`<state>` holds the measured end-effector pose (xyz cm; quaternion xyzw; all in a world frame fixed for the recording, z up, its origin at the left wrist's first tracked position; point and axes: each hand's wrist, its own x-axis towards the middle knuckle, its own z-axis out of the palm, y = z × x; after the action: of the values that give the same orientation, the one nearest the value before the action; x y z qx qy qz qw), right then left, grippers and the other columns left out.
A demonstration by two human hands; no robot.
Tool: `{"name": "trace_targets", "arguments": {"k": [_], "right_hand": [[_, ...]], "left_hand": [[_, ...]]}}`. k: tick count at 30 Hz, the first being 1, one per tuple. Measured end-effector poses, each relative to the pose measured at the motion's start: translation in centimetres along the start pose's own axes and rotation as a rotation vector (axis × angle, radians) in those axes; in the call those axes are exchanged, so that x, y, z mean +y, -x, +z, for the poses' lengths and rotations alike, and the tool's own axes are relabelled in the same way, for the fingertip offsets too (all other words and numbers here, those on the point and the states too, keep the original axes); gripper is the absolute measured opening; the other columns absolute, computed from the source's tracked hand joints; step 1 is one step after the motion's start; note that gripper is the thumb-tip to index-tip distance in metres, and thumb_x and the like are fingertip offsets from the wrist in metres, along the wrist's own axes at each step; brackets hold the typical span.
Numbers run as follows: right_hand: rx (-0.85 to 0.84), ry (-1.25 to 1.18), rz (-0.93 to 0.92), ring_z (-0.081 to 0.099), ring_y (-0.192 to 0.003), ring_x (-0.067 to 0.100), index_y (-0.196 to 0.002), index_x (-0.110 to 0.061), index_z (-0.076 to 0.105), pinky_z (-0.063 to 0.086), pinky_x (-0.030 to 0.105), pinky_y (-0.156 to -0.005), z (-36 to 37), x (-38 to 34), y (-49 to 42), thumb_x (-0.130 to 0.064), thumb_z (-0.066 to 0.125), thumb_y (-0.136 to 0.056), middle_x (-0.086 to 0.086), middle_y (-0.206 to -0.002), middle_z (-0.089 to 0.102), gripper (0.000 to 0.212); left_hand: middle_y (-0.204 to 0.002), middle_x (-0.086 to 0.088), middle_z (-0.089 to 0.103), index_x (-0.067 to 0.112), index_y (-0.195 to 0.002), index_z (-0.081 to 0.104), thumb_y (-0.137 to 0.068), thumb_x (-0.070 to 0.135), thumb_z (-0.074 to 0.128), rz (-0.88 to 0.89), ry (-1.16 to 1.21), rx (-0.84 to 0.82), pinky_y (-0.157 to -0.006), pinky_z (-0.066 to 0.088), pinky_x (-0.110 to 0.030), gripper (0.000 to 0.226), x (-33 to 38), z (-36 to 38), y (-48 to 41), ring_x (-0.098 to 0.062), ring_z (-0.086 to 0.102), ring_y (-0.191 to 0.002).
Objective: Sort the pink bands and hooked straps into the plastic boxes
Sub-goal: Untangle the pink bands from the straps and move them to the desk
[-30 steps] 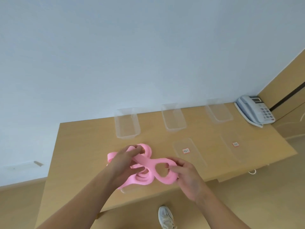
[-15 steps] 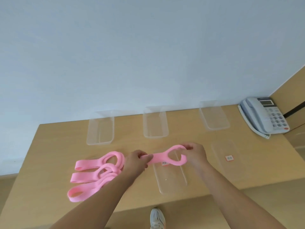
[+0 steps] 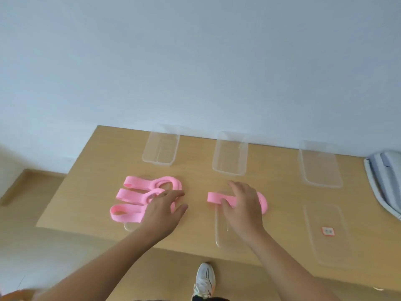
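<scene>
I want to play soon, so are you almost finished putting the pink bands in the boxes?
Not nearly. Nothing looks done yet: the three clear boxes at the back of the table hold no bands. In hand: the right hand rests on a single pink band lying apart, and the left hand reaches over the pile of three bands. Left to do: all four bands must go into boxes.

Soft, even daylight; faint shadows, slight motion blur, wide-angle edge bending.
</scene>
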<state>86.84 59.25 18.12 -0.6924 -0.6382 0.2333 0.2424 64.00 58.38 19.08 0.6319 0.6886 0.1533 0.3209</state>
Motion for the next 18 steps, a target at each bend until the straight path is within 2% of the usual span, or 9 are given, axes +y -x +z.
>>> {"name": "trace_targets", "arguments": {"k": [4, 8, 11, 15, 18], "right_hand": [[-0.117, 0.050, -0.207, 0.054, -0.114, 0.031, -0.129, -0.011, 0.063, 0.044, 0.039, -0.098, 3.4, -4.7, 1.3, -0.019, 0.076, -0.081, 0.008, -0.120, 0.064, 0.051], [-0.190, 0.118, -0.416, 0.056, -0.111, 0.034, -0.122, -0.009, 0.067, 0.046, 0.042, -0.097, 7.1, -9.3, 3.4, -0.019, 0.080, -0.078, 0.009, -0.116, 0.065, 0.047], [-0.265, 0.145, -0.533, 0.055, -0.113, 0.034, -0.122, -0.012, 0.067, 0.046, 0.044, -0.099, 10.3, -13.1, 6.0, -0.019, 0.081, -0.077, 0.007, -0.117, 0.065, 0.047], [-0.363, 0.216, -0.664, 0.051, -0.121, 0.030, -0.127, -0.017, 0.064, 0.039, 0.041, -0.104, 14.7, -18.6, 10.7, -0.027, 0.080, -0.079, 0.004, -0.123, 0.062, 0.052], [-0.416, 0.245, -0.781, 0.050, -0.120, 0.028, -0.128, -0.016, 0.064, 0.041, 0.040, -0.104, 18.4, -22.7, 14.4, -0.031, 0.078, -0.081, 0.002, -0.125, 0.063, 0.052]], "left_hand": [[-0.124, 0.004, 0.068, 0.021, -0.129, 0.069, -0.094, 0.024, 0.074, -0.029, -0.054, 0.095, -0.081, 0.041, -0.030, 0.036, -5.4, -4.0, 4.6, -0.017, 0.061, -0.110], [-0.134, 0.003, 0.064, 0.023, -0.135, 0.066, -0.096, 0.031, 0.072, -0.157, -0.046, 0.232, -0.094, 0.049, -0.035, 0.041, -11.7, -7.5, 11.0, -0.020, 0.061, -0.118], [-0.142, 0.006, 0.059, 0.028, -0.141, 0.060, -0.099, 0.041, 0.065, -0.251, -0.078, 0.303, -0.104, 0.049, -0.036, 0.044, -16.4, -9.7, 17.3, -0.018, 0.058, -0.126], [-0.144, 0.005, 0.058, 0.030, -0.143, 0.058, -0.099, 0.042, 0.065, -0.444, -0.067, 0.406, -0.104, 0.047, -0.034, 0.046, -22.6, -12.0, 26.8, -0.020, 0.062, -0.120], [-0.140, 0.005, 0.060, 0.029, -0.141, 0.060, -0.099, 0.041, 0.066, -0.576, -0.063, 0.473, -0.103, 0.045, -0.031, 0.044, -27.2, -13.1, 33.8, -0.017, 0.058, -0.124]]}}
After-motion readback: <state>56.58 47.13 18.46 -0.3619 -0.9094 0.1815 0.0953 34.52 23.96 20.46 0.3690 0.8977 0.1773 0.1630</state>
